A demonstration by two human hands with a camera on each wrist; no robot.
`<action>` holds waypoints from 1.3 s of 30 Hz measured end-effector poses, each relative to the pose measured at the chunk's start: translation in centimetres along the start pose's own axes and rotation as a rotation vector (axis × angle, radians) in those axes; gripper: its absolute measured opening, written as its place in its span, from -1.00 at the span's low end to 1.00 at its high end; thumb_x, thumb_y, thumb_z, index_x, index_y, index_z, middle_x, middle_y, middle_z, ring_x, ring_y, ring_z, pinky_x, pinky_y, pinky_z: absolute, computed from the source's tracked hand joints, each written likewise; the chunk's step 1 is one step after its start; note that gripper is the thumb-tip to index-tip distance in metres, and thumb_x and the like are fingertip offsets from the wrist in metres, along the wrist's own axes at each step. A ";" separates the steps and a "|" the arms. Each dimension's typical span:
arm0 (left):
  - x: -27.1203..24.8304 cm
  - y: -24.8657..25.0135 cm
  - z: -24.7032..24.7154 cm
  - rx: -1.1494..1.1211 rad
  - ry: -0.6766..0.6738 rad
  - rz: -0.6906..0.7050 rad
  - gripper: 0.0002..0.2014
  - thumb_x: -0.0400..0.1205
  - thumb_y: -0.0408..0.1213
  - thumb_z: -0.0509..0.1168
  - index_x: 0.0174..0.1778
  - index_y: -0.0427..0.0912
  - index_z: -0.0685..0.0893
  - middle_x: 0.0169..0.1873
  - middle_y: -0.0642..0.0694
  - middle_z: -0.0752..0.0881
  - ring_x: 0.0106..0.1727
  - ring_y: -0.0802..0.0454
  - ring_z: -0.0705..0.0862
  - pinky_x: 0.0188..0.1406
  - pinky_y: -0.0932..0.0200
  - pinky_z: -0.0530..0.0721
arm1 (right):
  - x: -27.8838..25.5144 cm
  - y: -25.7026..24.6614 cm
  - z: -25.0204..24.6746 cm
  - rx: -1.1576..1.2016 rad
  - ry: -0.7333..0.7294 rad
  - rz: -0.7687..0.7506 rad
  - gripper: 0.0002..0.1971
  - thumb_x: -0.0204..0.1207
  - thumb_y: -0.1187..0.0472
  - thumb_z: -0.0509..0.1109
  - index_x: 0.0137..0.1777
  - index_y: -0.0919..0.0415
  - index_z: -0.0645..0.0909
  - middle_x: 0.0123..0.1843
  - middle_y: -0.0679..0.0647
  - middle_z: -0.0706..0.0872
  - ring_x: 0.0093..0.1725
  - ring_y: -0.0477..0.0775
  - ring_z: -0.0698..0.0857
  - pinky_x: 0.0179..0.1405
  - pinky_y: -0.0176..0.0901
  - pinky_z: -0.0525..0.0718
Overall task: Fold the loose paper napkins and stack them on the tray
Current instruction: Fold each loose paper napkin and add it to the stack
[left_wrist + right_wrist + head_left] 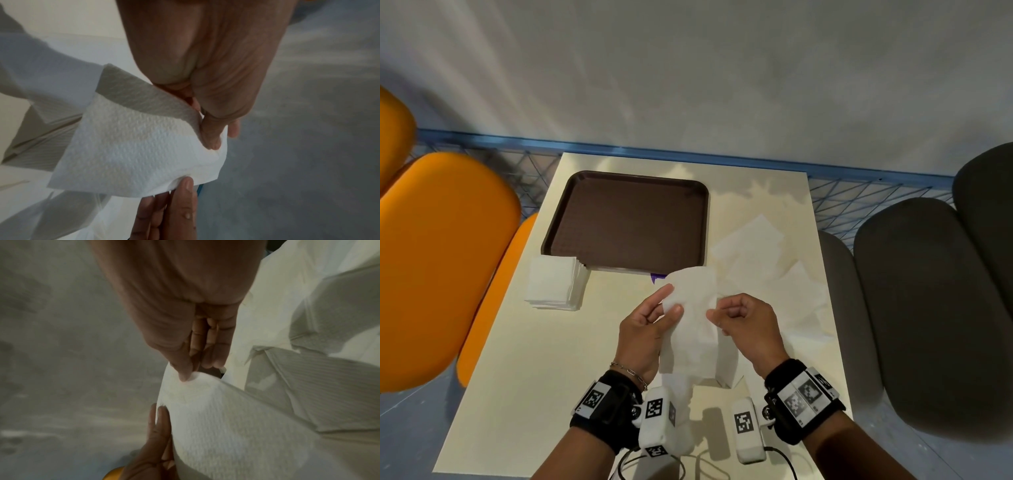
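Observation:
A white paper napkin (693, 308) hangs above the table between my two hands. My left hand (671, 301) pinches its left edge between thumb and fingers; in the left wrist view the left hand (216, 134) has its thumb pressed onto the napkin (133, 146). My right hand (717, 313) pinches the right edge, fingers curled; the right wrist view shows the right hand (191, 373) with its thumb on the sheet (216, 418). The brown tray (626, 219) lies beyond, its surface bare. A stack of folded napkins (554, 282) sits by its near-left corner. Loose napkins (763, 260) lie spread at the right.
The cream table (534, 377) has orange seats (438, 267) along its left and dark grey seats (928, 308) along its right. A blue wire fence (859, 192) runs behind it. A purple scrap (656, 276) shows at the tray's near edge.

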State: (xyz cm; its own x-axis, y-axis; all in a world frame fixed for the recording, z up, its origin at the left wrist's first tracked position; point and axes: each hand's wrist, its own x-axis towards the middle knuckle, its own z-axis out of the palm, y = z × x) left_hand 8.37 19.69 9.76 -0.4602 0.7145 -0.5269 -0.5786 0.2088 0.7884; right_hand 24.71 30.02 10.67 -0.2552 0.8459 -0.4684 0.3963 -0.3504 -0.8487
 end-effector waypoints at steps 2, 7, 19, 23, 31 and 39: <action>0.4 0.1 -0.4 -0.002 0.006 -0.003 -0.46 0.44 -0.30 0.65 0.37 0.04 0.82 0.26 -0.25 0.83 0.33 -0.26 0.80 0.47 -0.27 0.69 | 0.1 -0.2 0.1 0.010 -0.016 0.016 -0.77 0.42 0.21 0.78 0.01 0.07 0.84 -0.17 0.04 0.90 -0.29 -0.08 0.80 -0.03 -0.09 0.84; 1.1 -0.2 -1.6 0.039 0.031 0.001 -0.49 0.56 -0.39 0.61 0.40 0.09 0.78 0.19 -0.42 0.81 0.08 -0.12 0.84 0.36 -0.26 0.77 | 0.4 -0.3 0.8 -0.120 0.014 -0.037 -0.89 0.46 0.17 0.75 -0.09 -0.02 0.89 -0.21 -0.09 0.89 -0.28 -0.18 0.79 -0.11 -0.36 0.74; 1.4 -0.9 -3.3 -0.030 0.035 -0.108 -0.37 0.58 -0.46 0.57 0.56 -0.02 0.60 0.16 -0.24 0.88 0.24 -0.27 0.84 0.30 -0.26 0.80 | 0.1 1.2 3.9 -0.602 0.246 -0.555 -0.94 0.58 0.23 0.65 -0.06 0.05 0.86 -0.18 -0.10 0.84 -0.16 0.01 0.73 -0.09 -0.20 0.71; 1.4 -1.0 -3.6 -0.020 0.019 -0.132 -0.49 0.56 -0.46 0.59 0.44 -0.18 0.72 0.13 -0.29 0.87 0.16 -0.22 0.85 0.36 -0.23 0.76 | 0.5 1.3 3.9 -0.634 0.312 -0.644 -0.92 0.61 0.25 0.64 0.06 0.13 0.83 -0.10 -0.03 0.85 -0.07 0.09 0.74 -0.04 -0.25 0.64; 1.0 -1.4 -3.1 0.033 0.008 -0.138 -0.57 0.45 -0.46 0.67 0.21 -0.43 0.76 0.06 -0.54 0.80 0.05 -0.21 0.81 0.04 -0.02 0.86 | 0.6 0.9 3.4 -0.598 0.303 -0.604 -0.93 0.64 0.24 0.60 0.07 0.14 0.83 -0.07 -0.03 0.87 -0.02 0.07 0.73 -0.03 -0.18 0.68; 1.1 -1.6 -3.3 -0.055 0.041 -0.192 -0.81 0.49 -0.49 0.63 -0.07 -0.38 0.77 -0.29 -0.21 0.74 -0.19 -0.14 0.77 0.02 0.02 0.88 | -0.6 0.1 3.2 -0.656 0.107 -0.656 -0.92 0.66 0.21 0.54 0.00 0.03 0.70 -0.03 -0.16 0.76 0.03 -0.04 0.56 -0.03 -0.27 0.51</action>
State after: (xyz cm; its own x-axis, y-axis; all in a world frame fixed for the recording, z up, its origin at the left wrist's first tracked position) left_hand 6.57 17.99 6.89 -0.3641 0.6370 -0.6794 -0.6940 0.3009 0.6541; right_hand 22.11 28.22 10.11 -0.5348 0.8380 0.1084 0.6287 0.4803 -0.6116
